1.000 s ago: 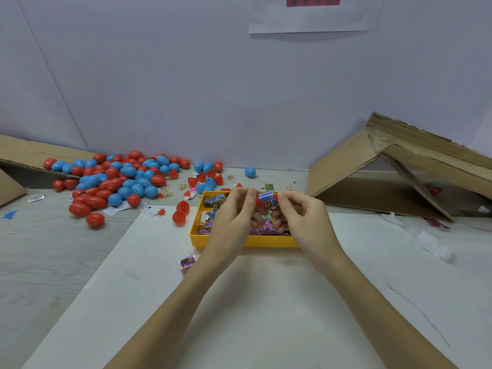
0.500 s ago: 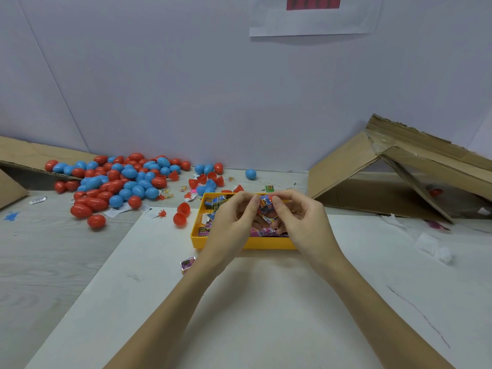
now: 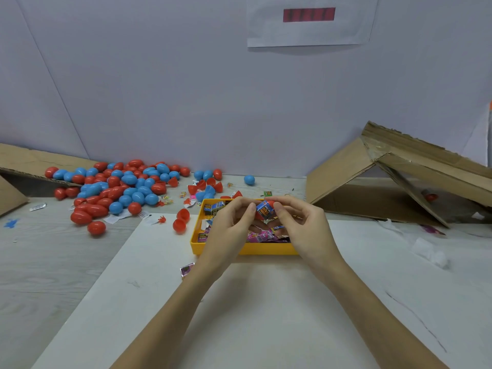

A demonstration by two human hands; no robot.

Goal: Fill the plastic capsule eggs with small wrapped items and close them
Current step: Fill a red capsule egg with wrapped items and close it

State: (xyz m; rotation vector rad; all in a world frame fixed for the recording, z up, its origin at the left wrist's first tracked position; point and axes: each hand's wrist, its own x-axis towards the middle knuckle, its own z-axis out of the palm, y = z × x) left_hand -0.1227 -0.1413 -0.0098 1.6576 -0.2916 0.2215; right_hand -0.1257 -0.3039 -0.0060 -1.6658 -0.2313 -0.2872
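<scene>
Both hands meet above the yellow tray [image 3: 242,250], which holds several small wrapped items [image 3: 213,207]. Between my thumbs is a small blue wrapped item [image 3: 265,210], pressed against a red capsule half [image 3: 271,203] that shows only as slivers behind it. My left hand [image 3: 230,230] grips the capsule from the left with its thumb against the item. My right hand [image 3: 306,230] pinches the item from the right between thumb and forefinger. An open red capsule [image 3: 181,221] lies just left of the tray.
A heap of closed red and blue eggs [image 3: 125,187] covers the back left of the table, with one blue egg [image 3: 249,179] apart. Collapsed cardboard boxes stand at the right [image 3: 386,182] and far left [image 3: 16,161]. A stray wrapped item [image 3: 187,269] lies near my left wrist.
Both hands stay over the tray. The blue wrapped item has shifted slightly right and turned between my thumbs, pressed closer against the red capsule half.
</scene>
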